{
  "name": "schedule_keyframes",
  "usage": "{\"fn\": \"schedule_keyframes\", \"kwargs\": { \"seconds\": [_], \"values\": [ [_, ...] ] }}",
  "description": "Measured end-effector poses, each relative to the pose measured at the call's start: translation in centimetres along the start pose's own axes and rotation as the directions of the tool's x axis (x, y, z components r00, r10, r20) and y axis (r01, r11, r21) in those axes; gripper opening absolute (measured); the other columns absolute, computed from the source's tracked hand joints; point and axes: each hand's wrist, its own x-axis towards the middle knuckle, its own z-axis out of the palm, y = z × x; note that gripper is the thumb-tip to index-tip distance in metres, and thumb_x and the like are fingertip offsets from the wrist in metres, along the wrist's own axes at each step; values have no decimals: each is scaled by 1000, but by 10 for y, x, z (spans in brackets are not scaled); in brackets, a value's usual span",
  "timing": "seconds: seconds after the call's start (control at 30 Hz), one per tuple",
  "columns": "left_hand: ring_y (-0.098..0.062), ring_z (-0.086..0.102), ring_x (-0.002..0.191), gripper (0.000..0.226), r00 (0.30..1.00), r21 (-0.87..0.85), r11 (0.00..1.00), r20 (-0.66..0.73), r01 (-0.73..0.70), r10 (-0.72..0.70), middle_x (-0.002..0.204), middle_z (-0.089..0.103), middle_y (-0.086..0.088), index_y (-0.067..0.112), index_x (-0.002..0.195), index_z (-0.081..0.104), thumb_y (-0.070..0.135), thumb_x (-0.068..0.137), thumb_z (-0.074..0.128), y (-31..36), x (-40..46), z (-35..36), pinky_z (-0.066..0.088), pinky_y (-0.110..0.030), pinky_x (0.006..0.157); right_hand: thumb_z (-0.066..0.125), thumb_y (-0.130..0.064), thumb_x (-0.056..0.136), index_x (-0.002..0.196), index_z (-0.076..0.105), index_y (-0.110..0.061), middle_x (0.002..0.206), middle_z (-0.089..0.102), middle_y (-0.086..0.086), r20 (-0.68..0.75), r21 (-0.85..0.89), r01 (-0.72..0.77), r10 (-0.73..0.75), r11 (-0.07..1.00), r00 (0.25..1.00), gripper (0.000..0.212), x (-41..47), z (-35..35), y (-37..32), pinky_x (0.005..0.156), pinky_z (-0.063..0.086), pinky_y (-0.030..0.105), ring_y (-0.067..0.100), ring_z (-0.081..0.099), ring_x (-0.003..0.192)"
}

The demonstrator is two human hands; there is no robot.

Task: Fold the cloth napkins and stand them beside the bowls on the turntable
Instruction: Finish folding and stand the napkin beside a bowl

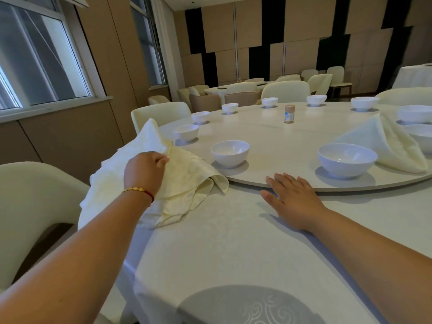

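From the head view, the left hand (146, 170) has its fingers curled into a loose napkin (163, 176), pinching a fold near the top so that one corner peaks up while the rest slumps over the edge of the turntable (292, 183) and onto the tablecloth (222, 242). The right hand (292, 199) lies flat and spread, fingertips on the turntable's rim, holding nothing.

To my eye the step is getting this napkin folded. It would go best if she pulled it clear of the turntable onto the tablecloth nearer herself, smoothed it with the flat hand, and creased firmly, since soft cloth like this will not stand otherwise. The flat hand can also keep the turntable from spinning.

On the turntable, one folded napkin (388, 146) already stands behind the near bowl (347, 160), towards the right side. A second bowl (230, 153) sits just beyond the loose napkin, close enough to be nudged. More bowls (201, 117) ring the far rim, none with napkins that I can see. A small jar (289, 114) stands near the middle. A chair (28, 206) crowds the table's left edge.
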Motion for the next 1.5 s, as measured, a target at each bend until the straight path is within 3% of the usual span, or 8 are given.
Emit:
{"fn": "schedule_keyframes", "kwargs": {
  "seconds": [0.23, 0.43, 0.57, 0.73, 0.9, 1.13, 1.27, 1.5],
  "values": [
    [-2, 55, 79, 20, 906, -368, 908, 281, -202, 315, 84, 60, 14, 25, 110, 66, 31, 94, 56, 109, -70, 10, 38, -8, 69, 20, -53, 100, 138, 46, -19, 140, 49, 5, -170, 703, -30, 208, 710, 963, 58, -18, -65, 10, 105, 31, 36, 25, 44, 130],
    [1, 62, 77, 27, 793, -746, 654, 470, 123, 387, 86, 67, 7, 11, 108, 68, 25, 99, 47, 194, -135, 23, 47, -11, 82, 13, -61, 97, 113, 60, -25, 109, 63, -6, -392, 833, 143, 387, 534, 835, 62, -54, -127, 13, 102, 39, 39, 14, 55, 110],
    [-15, 70, 79, 30, 720, -854, 456, 479, 251, 501, 86, 67, -4, 18, 109, 60, 30, 103, 34, 203, -159, 19, 56, -31, 85, 12, -57, 99, 108, 63, -20, 99, 68, -2, -497, 784, 247, 338, 569, 800, 63, -76, -151, 11, 97, 44, 39, 13, 60, 100],
    [-12, 63, 79, 25, 840, -586, 808, 409, -58, 357, 81, 68, 3, 17, 82, 66, 36, 94, 55, 140, -129, 35, 50, -28, 78, 46, -65, 84, 86, 62, -19, 80, 66, -2, -273, 734, 143, 96, 664, 957, 48, -74, -107, -8, 79, 47, 37, 19, 62, 81],
    [-6, 55, 95, 16, 727, -223, 958, 627, -179, 282, 99, 62, 12, 32, 89, 65, 37, 78, 76, 59, -97, 33, 37, -14, 76, 66, -61, 77, 117, 53, -30, 99, 49, -12, 161, 295, 211, -266, 932, 951, 53, -75, -35, -10, 81, 42, 25, 9, 47, 95],
    [2, 53, 94, 25, 703, -201, 965, 662, -168, 260, 107, 57, 13, 38, 94, 63, 32, 76, 79, 19, -76, 23, 36, -6, 74, 59, -36, 92, 68, 45, -29, 83, 51, -6, 77, 223, 286, -309, 932, 948, 28, -54, -15, -15, 74, 40, 31, 13, 45, 82],
    [9, 51, 94, 25, 682, -228, 952, 665, -204, 305, 105, 59, 18, 40, 93, 63, 33, 75, 79, 22, -76, 20, 36, -3, 74, 61, -32, 87, 71, 52, -22, 75, 55, -7, 166, 224, 248, -288, 943, 943, 21, -65, -36, 4, 64, 38, 29, 10, 47, 69],
    [10, 54, 98, 26, 582, -355, 906, 696, -230, 421, 103, 64, 18, 33, 96, 71, 25, 74, 82, 26, -89, 17, 36, -5, 88, 68, -33, 85, 72, 59, -30, 71, 56, -16, 449, -184, -15, 98, 983, 888, 16, -101, -120, 90, 57, 35, 14, 0, 45, 62]
  ]
}}
